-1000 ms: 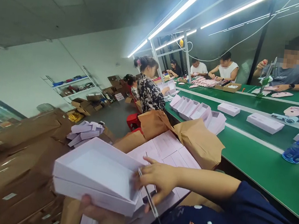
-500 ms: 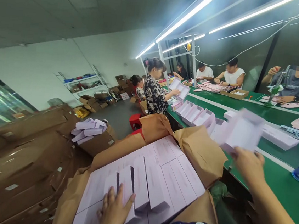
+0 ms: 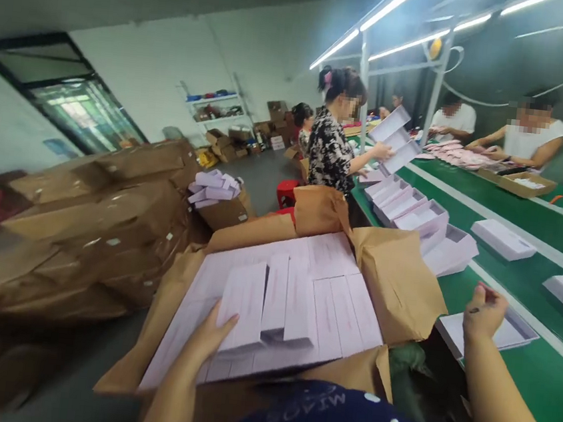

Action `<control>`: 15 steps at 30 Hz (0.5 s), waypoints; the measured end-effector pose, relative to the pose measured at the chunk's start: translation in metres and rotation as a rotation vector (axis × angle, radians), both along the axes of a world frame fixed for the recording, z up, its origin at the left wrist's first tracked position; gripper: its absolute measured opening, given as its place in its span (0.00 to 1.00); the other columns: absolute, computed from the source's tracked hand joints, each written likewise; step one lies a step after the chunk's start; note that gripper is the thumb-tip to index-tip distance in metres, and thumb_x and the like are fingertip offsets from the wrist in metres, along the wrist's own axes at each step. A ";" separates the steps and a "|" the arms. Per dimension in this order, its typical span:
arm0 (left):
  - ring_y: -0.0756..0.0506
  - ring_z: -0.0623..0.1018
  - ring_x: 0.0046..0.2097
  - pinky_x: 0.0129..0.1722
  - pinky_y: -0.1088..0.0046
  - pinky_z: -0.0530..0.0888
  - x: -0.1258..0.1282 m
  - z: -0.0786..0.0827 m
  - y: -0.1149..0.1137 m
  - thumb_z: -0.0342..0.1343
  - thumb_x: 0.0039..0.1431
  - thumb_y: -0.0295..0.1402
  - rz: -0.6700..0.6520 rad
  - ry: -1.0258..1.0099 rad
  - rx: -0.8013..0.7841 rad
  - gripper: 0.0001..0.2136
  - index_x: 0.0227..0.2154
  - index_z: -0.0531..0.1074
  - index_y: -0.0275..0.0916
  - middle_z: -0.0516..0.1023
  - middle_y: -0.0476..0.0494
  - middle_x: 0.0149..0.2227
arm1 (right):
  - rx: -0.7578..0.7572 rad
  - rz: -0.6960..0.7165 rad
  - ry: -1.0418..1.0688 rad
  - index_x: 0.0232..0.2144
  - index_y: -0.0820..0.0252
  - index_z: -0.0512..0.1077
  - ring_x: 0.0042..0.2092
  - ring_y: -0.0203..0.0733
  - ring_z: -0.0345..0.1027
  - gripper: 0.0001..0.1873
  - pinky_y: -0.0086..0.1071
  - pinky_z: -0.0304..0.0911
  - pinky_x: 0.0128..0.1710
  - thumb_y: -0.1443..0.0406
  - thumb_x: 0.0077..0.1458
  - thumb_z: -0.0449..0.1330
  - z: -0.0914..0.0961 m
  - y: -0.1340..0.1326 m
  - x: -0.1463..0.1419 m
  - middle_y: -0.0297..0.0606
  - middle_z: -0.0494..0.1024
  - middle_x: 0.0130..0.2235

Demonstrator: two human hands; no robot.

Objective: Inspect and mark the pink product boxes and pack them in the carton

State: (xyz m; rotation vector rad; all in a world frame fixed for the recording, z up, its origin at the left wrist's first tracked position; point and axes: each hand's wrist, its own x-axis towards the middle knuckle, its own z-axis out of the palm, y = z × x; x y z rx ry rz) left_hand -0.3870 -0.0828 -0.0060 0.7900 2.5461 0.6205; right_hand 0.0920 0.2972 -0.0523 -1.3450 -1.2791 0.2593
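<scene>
My left hand (image 3: 210,338) is at the near left end of raised pale pink boxes in a paper-lined carton (image 3: 389,283). Its thumb lies over the top of one pale pink box (image 3: 245,294), and its other fingers go down the box's left side, partly hidden. More closed pink boxes (image 3: 336,311) are packed in rows around it. On the right, my right hand (image 3: 486,316) is closed, fingers curled, over an open pink box tray (image 3: 515,333) on the green table. A small dark spot shows at its fingers; what they hold, if anything, is unclear.
Several open box trays (image 3: 424,222) stand in a row along the green worktable (image 3: 545,386). A co-worker in a patterned shirt (image 3: 328,149) holds open trays (image 3: 394,139). Wrapped brown cartons (image 3: 92,238) are stacked at left, near a carton of loose pink trays (image 3: 216,187).
My right hand has lowered the open tray from the air onto the green table. My left hand has closed from spread fingers around a box, and the raised boxes have shifted together. The view has turned left.
</scene>
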 end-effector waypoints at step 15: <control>0.31 0.60 0.70 0.68 0.52 0.58 0.049 0.008 -0.025 0.51 0.59 0.47 0.104 0.081 0.206 0.41 0.68 0.50 0.23 0.57 0.22 0.69 | -0.558 1.410 -0.348 0.29 0.54 0.59 0.25 0.36 0.61 0.19 0.30 0.61 0.26 0.52 0.52 0.64 0.062 -0.150 -0.231 0.27 0.67 0.23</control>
